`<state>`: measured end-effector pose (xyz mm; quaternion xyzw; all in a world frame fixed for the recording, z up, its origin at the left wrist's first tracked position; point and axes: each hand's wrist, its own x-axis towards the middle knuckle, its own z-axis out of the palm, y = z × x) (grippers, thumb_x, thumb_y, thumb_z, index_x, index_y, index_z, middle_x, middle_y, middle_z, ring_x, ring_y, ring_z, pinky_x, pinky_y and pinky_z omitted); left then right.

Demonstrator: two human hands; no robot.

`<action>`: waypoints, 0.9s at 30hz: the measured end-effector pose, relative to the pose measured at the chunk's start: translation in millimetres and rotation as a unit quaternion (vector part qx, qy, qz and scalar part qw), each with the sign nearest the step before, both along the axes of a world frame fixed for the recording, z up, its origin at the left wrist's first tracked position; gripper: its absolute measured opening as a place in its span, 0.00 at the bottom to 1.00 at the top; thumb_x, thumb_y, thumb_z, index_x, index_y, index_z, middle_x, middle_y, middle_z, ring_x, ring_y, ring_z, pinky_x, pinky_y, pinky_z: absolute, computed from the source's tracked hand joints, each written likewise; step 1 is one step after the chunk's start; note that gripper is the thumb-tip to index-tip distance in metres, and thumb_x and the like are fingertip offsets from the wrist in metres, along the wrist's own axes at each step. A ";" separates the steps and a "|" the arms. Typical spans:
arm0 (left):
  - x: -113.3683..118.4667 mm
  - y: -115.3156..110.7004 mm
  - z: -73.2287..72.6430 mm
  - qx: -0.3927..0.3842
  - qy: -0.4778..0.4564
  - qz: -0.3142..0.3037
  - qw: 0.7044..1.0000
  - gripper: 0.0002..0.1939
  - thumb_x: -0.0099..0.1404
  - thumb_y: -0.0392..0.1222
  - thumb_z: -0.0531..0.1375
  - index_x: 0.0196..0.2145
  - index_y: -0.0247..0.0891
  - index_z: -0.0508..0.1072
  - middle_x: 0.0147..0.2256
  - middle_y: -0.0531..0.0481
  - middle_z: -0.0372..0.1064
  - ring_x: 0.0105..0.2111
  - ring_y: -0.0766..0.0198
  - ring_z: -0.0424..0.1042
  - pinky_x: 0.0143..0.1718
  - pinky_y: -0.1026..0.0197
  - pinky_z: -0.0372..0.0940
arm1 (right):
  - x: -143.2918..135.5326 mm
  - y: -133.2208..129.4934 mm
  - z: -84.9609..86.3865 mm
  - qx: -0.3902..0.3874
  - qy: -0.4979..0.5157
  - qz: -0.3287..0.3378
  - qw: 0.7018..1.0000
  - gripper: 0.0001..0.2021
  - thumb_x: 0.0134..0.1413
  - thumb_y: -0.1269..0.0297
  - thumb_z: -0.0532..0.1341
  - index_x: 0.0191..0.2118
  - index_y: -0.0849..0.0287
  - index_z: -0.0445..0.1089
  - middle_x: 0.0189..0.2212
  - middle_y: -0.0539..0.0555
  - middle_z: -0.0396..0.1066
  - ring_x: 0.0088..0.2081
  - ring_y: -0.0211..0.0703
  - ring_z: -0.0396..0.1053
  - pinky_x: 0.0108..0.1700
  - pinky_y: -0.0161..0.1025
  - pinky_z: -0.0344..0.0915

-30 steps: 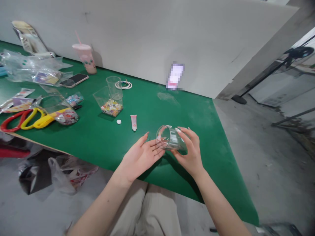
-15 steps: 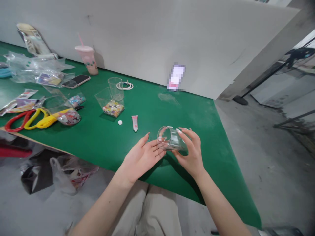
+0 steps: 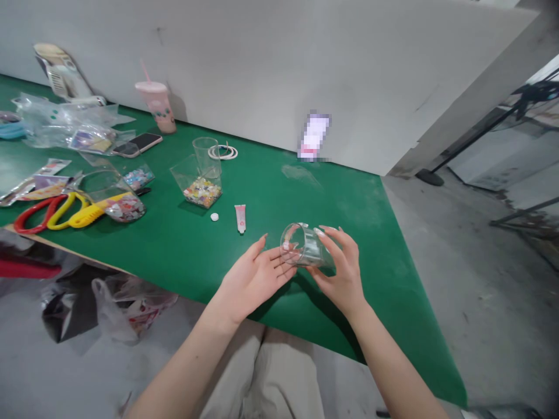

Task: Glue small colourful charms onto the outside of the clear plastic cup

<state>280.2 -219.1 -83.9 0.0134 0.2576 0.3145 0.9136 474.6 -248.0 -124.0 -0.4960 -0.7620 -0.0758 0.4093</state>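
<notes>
My right hand (image 3: 343, 265) grips a clear plastic cup (image 3: 312, 247) tipped on its side, thumb below and fingers above. The cup's mouth faces left. My left hand (image 3: 257, 276) is palm up with fingers stretched out, their tips at the cup's mouth; whether they touch the cup I cannot tell. A small pinkish-white tube (image 3: 240, 219) lies beyond my left hand, and a white cap (image 3: 214, 217) lies left of the tube. Farther left stands a clear square cup (image 3: 201, 189) with colourful small pieces in its bottom, close to an upright clear cup (image 3: 206, 151).
The green table (image 3: 349, 198) meets a white panel, where a pixelated phone (image 3: 313, 137) leans. To the left are scissors (image 3: 41, 212), a yellow-handled tool (image 3: 94, 212), another cup of pieces (image 3: 124, 206), plastic bags (image 3: 48, 119), a flat phone (image 3: 138, 145), a pink drink cup (image 3: 157, 107) and a coiled cable (image 3: 223, 152).
The whole scene has shifted slightly right in the view. Both hands and the tipped clear cup keep nearly the same pose.
</notes>
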 end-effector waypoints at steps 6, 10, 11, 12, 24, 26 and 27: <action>0.2 0.4 0.6 0.000 0.002 -0.005 1.000 0.30 0.69 0.48 0.46 0.60 0.22 0.53 0.49 0.33 0.67 0.52 0.56 0.66 0.58 0.56 0.53 | -0.5 0.7 0.2 0.001 -0.003 -0.002 1.000 0.36 0.51 0.67 0.62 0.62 0.42 0.48 0.53 0.57 0.59 0.55 0.55 0.59 0.56 0.64 0.58; -0.3 0.3 -0.3 0.003 -0.002 -0.005 1.000 0.30 0.69 0.48 0.46 0.61 0.21 0.51 0.49 0.33 0.68 0.52 0.56 0.67 0.58 0.55 0.53 | 0.0 0.5 0.1 0.000 -0.001 0.002 1.000 0.36 0.50 0.68 0.62 0.63 0.43 0.48 0.53 0.57 0.59 0.55 0.56 0.59 0.56 0.64 0.58; -0.3 0.1 -0.2 0.003 0.001 -0.004 1.000 0.30 0.69 0.48 0.46 0.61 0.22 0.52 0.48 0.33 0.68 0.52 0.56 0.67 0.58 0.55 0.53 | 0.1 0.5 0.2 0.001 -0.002 0.004 1.000 0.36 0.50 0.68 0.62 0.63 0.43 0.48 0.53 0.57 0.59 0.55 0.56 0.59 0.56 0.64 0.58; -0.2 -0.1 -0.1 0.002 0.004 -0.003 1.000 0.30 0.69 0.49 0.46 0.61 0.22 0.52 0.49 0.34 0.68 0.52 0.56 0.66 0.58 0.55 0.52 | 0.1 0.5 0.4 0.003 -0.003 0.006 1.000 0.36 0.50 0.68 0.62 0.63 0.44 0.48 0.53 0.57 0.59 0.55 0.56 0.59 0.57 0.64 0.58; -0.5 -2.6 3.7 -0.004 0.017 0.006 1.000 0.29 0.69 0.48 0.46 0.59 0.22 0.55 0.50 0.33 0.66 0.55 0.54 0.63 0.59 0.54 0.52 | 1.1 1.6 0.2 0.011 -0.017 0.017 1.000 0.37 0.50 0.69 0.63 0.63 0.45 0.47 0.53 0.58 0.58 0.56 0.55 0.59 0.57 0.63 0.57; -0.5 -3.0 3.6 -0.003 0.014 0.005 1.000 0.29 0.69 0.48 0.46 0.59 0.21 0.55 0.49 0.33 0.66 0.54 0.54 0.64 0.59 0.54 0.52 | 1.5 1.6 0.2 0.012 -0.018 0.017 1.000 0.37 0.50 0.70 0.63 0.63 0.46 0.48 0.53 0.59 0.58 0.56 0.55 0.59 0.58 0.63 0.58; -0.4 -3.1 3.5 -0.003 0.013 0.005 1.000 0.29 0.69 0.48 0.46 0.59 0.22 0.55 0.49 0.33 0.66 0.54 0.54 0.64 0.59 0.55 0.52 | 1.7 1.5 0.1 0.013 -0.019 0.017 1.000 0.37 0.50 0.70 0.63 0.63 0.47 0.48 0.53 0.59 0.58 0.56 0.56 0.58 0.58 0.63 0.58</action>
